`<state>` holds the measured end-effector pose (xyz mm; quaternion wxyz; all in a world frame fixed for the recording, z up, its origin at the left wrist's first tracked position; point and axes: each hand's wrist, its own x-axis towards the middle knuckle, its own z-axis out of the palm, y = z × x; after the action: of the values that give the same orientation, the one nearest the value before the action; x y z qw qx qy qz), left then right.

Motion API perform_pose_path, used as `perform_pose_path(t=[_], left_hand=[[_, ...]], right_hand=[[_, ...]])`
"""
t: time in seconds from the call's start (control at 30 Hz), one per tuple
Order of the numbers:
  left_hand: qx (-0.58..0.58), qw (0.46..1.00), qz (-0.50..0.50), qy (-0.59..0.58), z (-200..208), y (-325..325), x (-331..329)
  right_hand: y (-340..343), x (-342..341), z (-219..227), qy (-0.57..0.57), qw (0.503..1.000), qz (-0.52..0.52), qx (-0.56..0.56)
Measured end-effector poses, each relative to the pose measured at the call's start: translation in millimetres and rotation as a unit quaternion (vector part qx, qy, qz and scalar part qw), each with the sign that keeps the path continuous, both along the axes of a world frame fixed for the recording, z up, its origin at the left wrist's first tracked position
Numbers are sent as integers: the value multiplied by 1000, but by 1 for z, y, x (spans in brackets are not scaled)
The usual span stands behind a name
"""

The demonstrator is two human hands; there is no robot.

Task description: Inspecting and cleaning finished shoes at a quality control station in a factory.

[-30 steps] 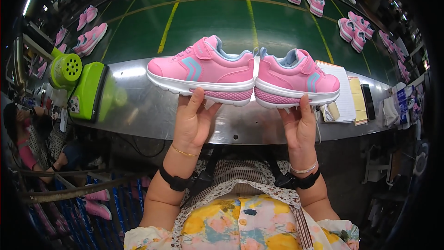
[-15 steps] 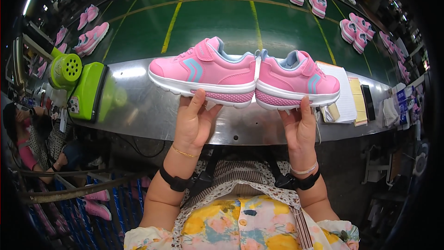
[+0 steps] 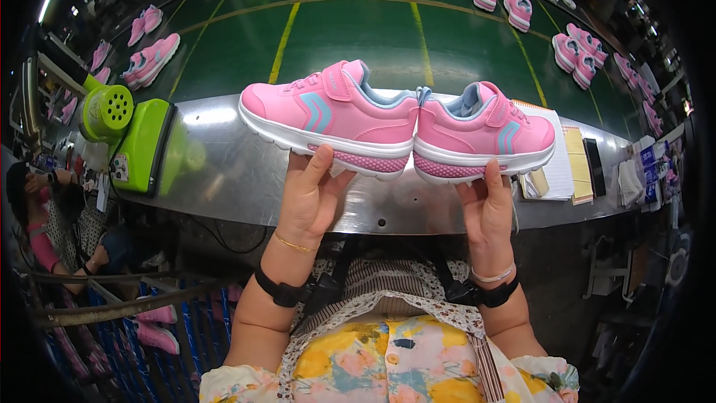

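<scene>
Two pink sneakers with light-blue stripes and white soles are held up heel to heel above the metal bench [image 3: 328,205]. My left hand [image 3: 312,194] grips the left sneaker [image 3: 335,112] from below, its thumb on the near side of the sole and its fingers underneath. In the same way my right hand [image 3: 486,205] holds the right sneaker [image 3: 477,130]. The toes point outward, left and right, and the heels touch in the middle. Both straps are closed over the uppers.
Beyond the bench a green conveyor belt [image 3: 358,37] with yellow lines carries several pink sneakers [image 3: 153,60]. A lime-green machine [image 3: 138,145] stands at the bench's left. Notepads [image 3: 556,157] lie at the right. Another person [image 3: 56,231] sits at the far left, near a rack of shoes [image 3: 156,336].
The two sneakers have tilted slightly, the right one shifting a little to the right with my right hand. Shoes on the belt have moved slightly rightward. My grip is unchanged.
</scene>
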<state>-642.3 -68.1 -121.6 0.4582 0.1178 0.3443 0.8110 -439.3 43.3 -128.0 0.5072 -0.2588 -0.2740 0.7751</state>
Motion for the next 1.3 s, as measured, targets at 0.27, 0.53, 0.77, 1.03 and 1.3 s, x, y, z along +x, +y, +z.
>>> perform_pose_path(t=[0.27, 0.53, 0.77, 1.03, 1.3], left_hand=[[-3, 1000, 11, 16, 1, 1, 1], [-4, 999, 27, 26, 0, -1, 1], [116, 987, -88, -64, -17, -11, -22], [56, 968, -186, -159, -27, 2, -5], [0, 969, -214, -125, -31, 9, -12]], right_hand=[[-1, -3, 2, -17, 1000, -6, 15], [-3, -7, 4, 1, 1000, -6, 12], [3, 3, -21, 62, 994, 71, 51], [-5, -19, -6, 121, 950, 262, -117], [3, -23, -34, 77, 952, 242, -172]])
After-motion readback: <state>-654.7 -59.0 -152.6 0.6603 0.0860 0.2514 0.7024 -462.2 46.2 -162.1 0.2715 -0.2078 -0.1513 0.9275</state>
